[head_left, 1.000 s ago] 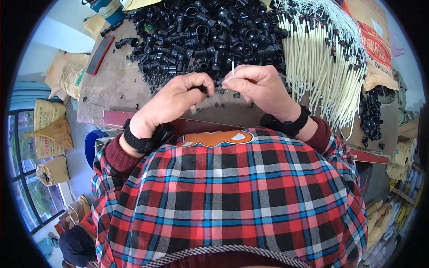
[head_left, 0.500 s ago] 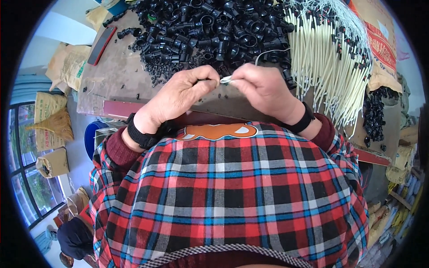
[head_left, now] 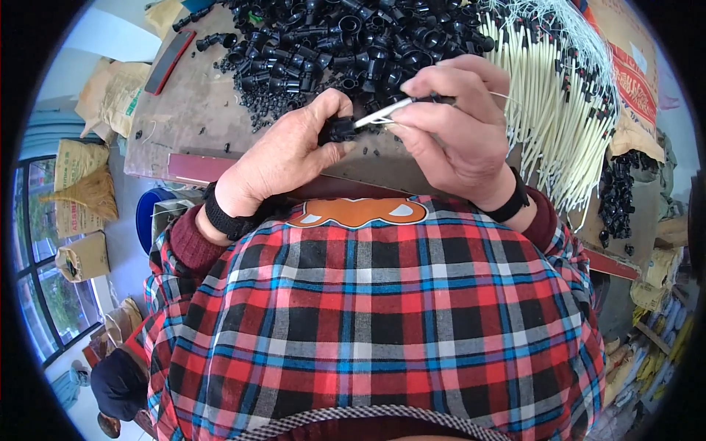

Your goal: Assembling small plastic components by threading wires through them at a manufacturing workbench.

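My left hand (head_left: 294,151) is closed on a black plastic fitting (head_left: 340,130) between thumb and fingers. A thin cream tube (head_left: 384,114) slants up to the right from that fitting, its lower end at the fitting's mouth. Whether the end sits inside cannot be told. My right hand (head_left: 463,128) pinches the tube near its upper end, where a dark tip shows among the fingers. A thin white string runs beside the tube. Just beyond both hands lies a heap of black plastic fittings (head_left: 316,55), with small black pieces (head_left: 268,106) at its near left.
On the right of the table (head_left: 184,125) lies a thick row of cream tubes (head_left: 544,103) with black parts and white strings. A red-edged black phone-like object (head_left: 170,62) rests at the left. More black parts (head_left: 616,195) hang by a paper sack (head_left: 632,81).
The right hand has risen and its fingers have spread around the cream tube. The left hand now shows a black fitting; before, both hands pinched a small pale thing close together.
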A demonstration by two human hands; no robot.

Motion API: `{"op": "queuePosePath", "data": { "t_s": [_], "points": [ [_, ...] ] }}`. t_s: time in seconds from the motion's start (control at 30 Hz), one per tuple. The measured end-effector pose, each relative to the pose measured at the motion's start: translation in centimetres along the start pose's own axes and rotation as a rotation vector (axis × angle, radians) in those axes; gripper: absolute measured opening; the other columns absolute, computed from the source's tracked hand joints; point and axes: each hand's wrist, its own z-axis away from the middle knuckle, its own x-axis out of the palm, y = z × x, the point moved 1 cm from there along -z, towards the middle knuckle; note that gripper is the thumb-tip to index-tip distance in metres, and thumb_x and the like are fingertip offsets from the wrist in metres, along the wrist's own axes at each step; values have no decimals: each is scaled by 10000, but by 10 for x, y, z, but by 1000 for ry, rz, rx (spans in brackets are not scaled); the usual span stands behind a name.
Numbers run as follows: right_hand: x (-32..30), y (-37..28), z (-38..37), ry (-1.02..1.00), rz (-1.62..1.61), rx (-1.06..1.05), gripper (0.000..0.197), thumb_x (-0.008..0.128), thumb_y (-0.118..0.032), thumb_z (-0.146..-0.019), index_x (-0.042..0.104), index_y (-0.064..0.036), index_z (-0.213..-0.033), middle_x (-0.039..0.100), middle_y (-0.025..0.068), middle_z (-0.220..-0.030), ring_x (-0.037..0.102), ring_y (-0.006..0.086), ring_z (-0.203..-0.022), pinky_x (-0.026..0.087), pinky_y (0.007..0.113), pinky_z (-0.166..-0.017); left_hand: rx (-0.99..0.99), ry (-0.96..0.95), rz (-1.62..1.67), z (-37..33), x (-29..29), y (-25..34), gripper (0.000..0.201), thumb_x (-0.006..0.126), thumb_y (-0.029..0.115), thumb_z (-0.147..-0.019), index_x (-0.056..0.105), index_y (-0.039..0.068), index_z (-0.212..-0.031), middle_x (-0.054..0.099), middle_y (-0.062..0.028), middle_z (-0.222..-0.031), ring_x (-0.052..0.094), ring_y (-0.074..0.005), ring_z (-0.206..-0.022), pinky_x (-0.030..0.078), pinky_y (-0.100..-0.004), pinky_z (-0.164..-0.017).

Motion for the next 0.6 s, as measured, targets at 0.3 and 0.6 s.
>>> {"op": "queuePosePath", "data": {
  "t_s": [0.3,0.6],
  "points": [
    [29,12,22,-171,-213,174,121,729,-17,-689,651,-51,-775,622,54,-819,556,226,-832,455,321,-728,146,72,-4,5,-5,-7,296,695,88,-800,487,51,-1008,559,-95,-833,570,-210,-746,468,-317,-672],
    [44,5,32,-334,-409,317,343,656,13,-779,536,-2,-1100,639,119,-866,613,280,-820,483,337,-728,270,139,-188,3,2,-6,301,677,28,-766,508,44,-1015,597,-118,-882,616,-315,-836,499,-356,-710]
  ]
}}
